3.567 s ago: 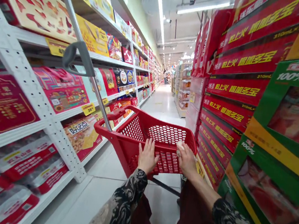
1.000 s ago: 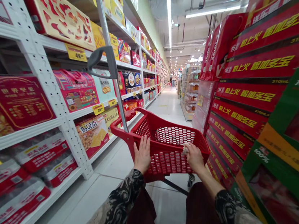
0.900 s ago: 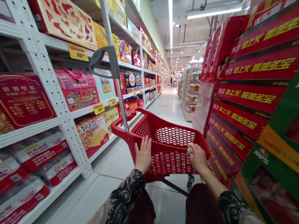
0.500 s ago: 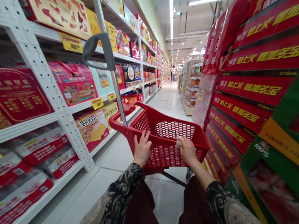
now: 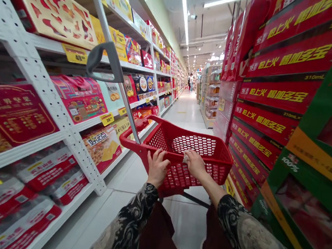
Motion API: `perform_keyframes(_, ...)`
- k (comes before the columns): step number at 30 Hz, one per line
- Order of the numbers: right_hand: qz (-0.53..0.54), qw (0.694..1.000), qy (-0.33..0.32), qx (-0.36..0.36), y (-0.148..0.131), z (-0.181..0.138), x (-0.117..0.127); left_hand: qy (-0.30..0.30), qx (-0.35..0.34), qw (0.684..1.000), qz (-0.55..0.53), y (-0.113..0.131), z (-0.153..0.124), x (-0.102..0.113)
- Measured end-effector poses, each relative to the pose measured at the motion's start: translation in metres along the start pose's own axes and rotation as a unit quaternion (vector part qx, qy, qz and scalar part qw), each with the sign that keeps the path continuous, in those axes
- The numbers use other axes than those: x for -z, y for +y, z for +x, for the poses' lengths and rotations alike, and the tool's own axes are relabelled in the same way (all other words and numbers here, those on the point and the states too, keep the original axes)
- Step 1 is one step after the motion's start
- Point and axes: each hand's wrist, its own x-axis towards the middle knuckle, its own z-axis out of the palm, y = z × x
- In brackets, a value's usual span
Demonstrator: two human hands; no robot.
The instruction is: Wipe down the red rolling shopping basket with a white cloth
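Observation:
A red plastic shopping basket cart (image 5: 183, 130) with perforated sides stands in front of me, its long grey pull handle (image 5: 114, 53) slanting up to the left. Fingers bent over the near rim, my left hand (image 5: 157, 168) grips the basket near the handle's base. My right hand (image 5: 195, 164) is closed in a pinch at the same rim, farther right. Between its fingertips shows a small crumpled whitish piece (image 5: 185, 158), perhaps tissue; most of it is hidden. The basket's floor is largely out of sight behind the near wall.
White shelving (image 5: 80, 156) with boxed snacks and yellow price tags runs along the left. Stacked red drink cartons (image 5: 272, 93) and green boxes (image 5: 306, 166) rise close on the right. A tiled aisle (image 5: 182, 110) leads ahead, with a person (image 5: 191, 82) far off.
My right hand has slid left along the rim, closer to my left hand. The left fingers, earlier more spread, are now more bent over the rim. The view has shifted slightly.

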Motion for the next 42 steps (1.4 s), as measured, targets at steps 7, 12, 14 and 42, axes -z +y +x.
perform_keyframes(7,-0.065,0.994,0.065,-0.061,0.091,-0.044,0.031,0.008,-0.018,0.999,-0.027,0.001,-0.001,-0.002)
perform_keyframes(12,-0.079,0.989,0.056,-0.111,0.082,-0.029,0.034,0.016,-0.050,0.998,-0.032,0.004,-0.003,-0.006)
perform_keyframes(14,-0.051,0.996,0.029,-0.068,0.050,-0.015,0.020,0.014,-0.057,0.998,-0.028,0.005,-0.004,-0.007)
perform_keyframes(42,-0.027,0.998,0.047,-0.011,0.040,-0.015,0.003,0.025,-0.038,0.999,0.021,-0.018,0.002,-0.008)
